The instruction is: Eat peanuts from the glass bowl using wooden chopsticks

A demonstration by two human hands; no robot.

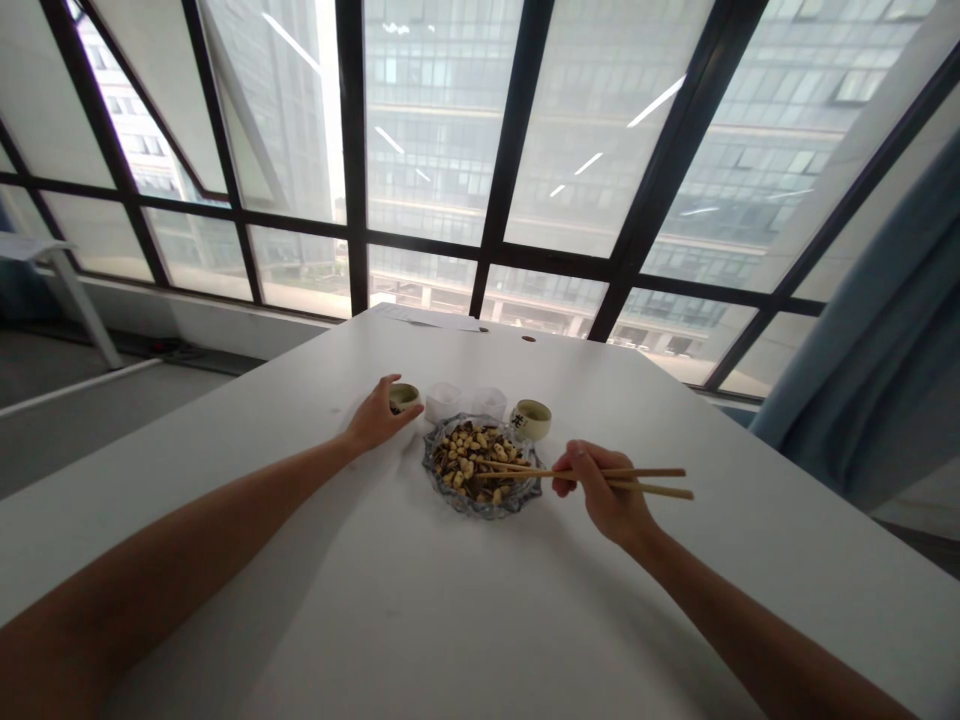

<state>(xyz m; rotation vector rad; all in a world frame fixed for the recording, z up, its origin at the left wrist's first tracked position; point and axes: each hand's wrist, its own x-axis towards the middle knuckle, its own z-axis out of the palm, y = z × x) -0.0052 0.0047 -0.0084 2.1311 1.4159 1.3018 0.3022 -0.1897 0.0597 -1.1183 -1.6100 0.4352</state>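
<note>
My right hand [607, 490] is closed around a pair of wooden chopsticks [652, 473], their tips down among the nuts and dark seeds [469, 455]. This mix fills a scalloped clear glass bowl [487, 510] in the middle of the table. My left hand [375, 418] grips a small greenish ceramic cup [406, 394] at the bowl's back left, thumb in front and index finger behind. Dark bits show inside that cup. Behind the bowl stand two small clear cups, one on the left [442, 398] and one on the right [490, 402]. A matching ceramic cup [531, 419] with a dark character sits at the back right.
All this stands on a white table [360, 600]. Papers [427, 318] lie at its far end, near a round brown spot [529, 339]. Large dark-framed windows [427, 120] rise beyond. A blue curtain [870, 340] hangs on the right, and another white table [30, 246] is at far left.
</note>
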